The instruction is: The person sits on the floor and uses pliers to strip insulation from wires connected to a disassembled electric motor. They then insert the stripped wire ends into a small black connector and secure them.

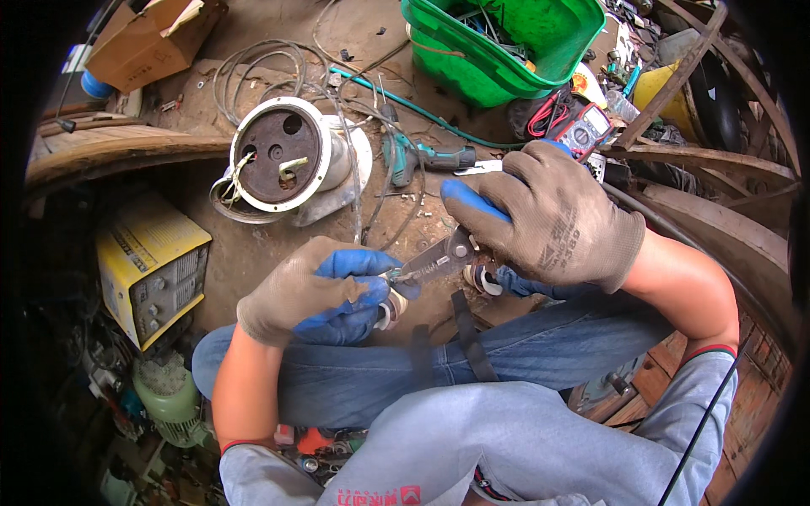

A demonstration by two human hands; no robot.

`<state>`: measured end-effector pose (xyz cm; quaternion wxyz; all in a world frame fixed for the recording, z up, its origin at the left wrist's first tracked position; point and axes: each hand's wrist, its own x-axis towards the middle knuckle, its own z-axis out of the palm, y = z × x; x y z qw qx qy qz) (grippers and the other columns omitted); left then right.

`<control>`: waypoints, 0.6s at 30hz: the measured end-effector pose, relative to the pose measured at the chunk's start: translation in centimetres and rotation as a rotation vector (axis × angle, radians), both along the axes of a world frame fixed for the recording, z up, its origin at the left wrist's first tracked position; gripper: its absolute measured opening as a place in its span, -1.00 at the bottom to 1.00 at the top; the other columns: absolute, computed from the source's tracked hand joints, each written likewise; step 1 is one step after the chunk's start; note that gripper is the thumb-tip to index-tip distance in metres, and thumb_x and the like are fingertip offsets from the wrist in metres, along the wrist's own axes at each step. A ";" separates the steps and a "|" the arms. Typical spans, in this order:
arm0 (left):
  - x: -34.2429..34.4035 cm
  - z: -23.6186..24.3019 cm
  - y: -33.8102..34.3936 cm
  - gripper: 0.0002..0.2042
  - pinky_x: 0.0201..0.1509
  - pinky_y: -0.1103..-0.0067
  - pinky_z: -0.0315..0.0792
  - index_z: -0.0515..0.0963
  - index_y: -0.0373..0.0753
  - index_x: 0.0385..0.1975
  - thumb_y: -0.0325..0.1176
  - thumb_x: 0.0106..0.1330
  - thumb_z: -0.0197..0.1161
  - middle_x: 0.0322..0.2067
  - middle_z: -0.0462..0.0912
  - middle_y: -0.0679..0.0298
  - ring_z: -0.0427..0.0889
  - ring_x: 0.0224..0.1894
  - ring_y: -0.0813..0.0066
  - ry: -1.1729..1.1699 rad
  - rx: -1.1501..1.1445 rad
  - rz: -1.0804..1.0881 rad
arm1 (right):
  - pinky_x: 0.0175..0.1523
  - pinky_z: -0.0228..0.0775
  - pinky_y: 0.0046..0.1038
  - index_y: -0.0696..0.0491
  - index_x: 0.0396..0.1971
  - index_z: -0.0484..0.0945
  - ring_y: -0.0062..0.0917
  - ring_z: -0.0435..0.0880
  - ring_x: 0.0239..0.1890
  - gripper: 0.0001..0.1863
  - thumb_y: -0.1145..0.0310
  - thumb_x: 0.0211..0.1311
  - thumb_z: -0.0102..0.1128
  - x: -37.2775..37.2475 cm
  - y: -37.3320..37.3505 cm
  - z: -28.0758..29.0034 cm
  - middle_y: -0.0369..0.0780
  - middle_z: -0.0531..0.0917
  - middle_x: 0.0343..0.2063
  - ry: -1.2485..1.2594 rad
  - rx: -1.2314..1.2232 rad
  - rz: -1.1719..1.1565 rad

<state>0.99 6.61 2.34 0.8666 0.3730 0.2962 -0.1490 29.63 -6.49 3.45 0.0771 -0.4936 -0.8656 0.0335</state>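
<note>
Both my hands wear grey-brown gloves with blue palms and fingers. In my right hand [553,215] is a pair of wire strippers [440,258], its flat dark jaws slanting down to the left from a round pivot. The jaw tip meets a small piece pinched between the thumb and fingers of my left hand [325,291]. That piece is mostly covered by the fingertips, so I cannot make out its kind. Beyond my left hand stands a round white-rimmed metal housing [278,202] with a rusty brown inner face and pale wires coming out of its holes.
A teal cordless drill [405,156] lies behind the hands, near coiled grey cable [261,67]. Farther back are a green bin [464,76] and a multimeter [586,128]. At left are a yellow box-shaped machine [152,261], a green motor [169,401] and a cardboard box [143,51].
</note>
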 end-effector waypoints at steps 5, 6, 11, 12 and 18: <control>0.2 0.7 -1.3 -0.60 -0.16 0.48 0.57 0.58 -0.31 0.17 -0.36 0.35 0.33 -0.14 0.76 0.10 0.73 -0.28 0.25 -0.119 0.638 -0.207 | -0.10 0.53 -0.18 0.05 0.12 0.56 -0.22 0.70 -0.19 -0.22 0.15 -0.24 0.55 0.4 0.2 -0.3 -0.17 0.65 -0.22 0.173 -0.255 -0.010; 0.3 0.8 -2.1 -0.57 -0.11 0.41 0.60 0.57 -0.28 0.20 -0.37 0.33 0.33 -0.10 0.75 0.05 0.76 -0.24 0.11 -0.207 0.919 -0.256 | -0.10 0.54 -0.17 0.06 0.11 0.56 -0.19 0.70 -0.18 -0.22 0.14 -0.24 0.56 0.5 0.4 -0.4 -0.16 0.65 -0.22 0.210 -0.310 -0.003; 0.6 1.9 -3.9 -0.50 -0.17 0.20 0.63 0.55 -0.17 0.21 -0.22 0.27 0.42 -0.26 0.75 0.00 0.76 -0.23 -0.07 -0.208 1.097 -0.288 | -0.08 0.57 -0.14 0.04 0.09 0.61 -0.13 0.72 -0.14 -0.25 -0.09 -0.05 0.60 0.3 -0.1 0.2 -0.11 0.66 -0.21 0.423 -0.481 -0.004; 0.3 1.6 -4.1 -0.52 -0.20 0.19 0.62 0.55 -0.18 0.19 -0.21 0.28 0.41 -0.30 0.74 0.01 0.76 -0.26 -0.06 -0.210 1.112 -0.303 | -0.07 0.58 -0.15 0.04 0.11 0.62 -0.13 0.72 -0.14 -0.25 -0.09 -0.04 0.59 0.2 -0.3 0.2 -0.10 0.67 -0.21 0.376 -0.549 -0.009; -0.9 2.9 -5.0 -0.47 -0.09 0.17 0.60 0.56 -0.36 0.14 -0.33 0.16 0.48 -0.16 0.74 -0.06 0.73 -0.18 -0.15 -0.112 1.055 -0.464 | -0.03 0.58 -0.14 0.05 0.19 0.61 -0.11 0.73 -0.13 -0.32 0.10 0.03 0.50 0.4 -1.0 0.0 -0.08 0.70 -0.15 0.294 -0.803 -0.019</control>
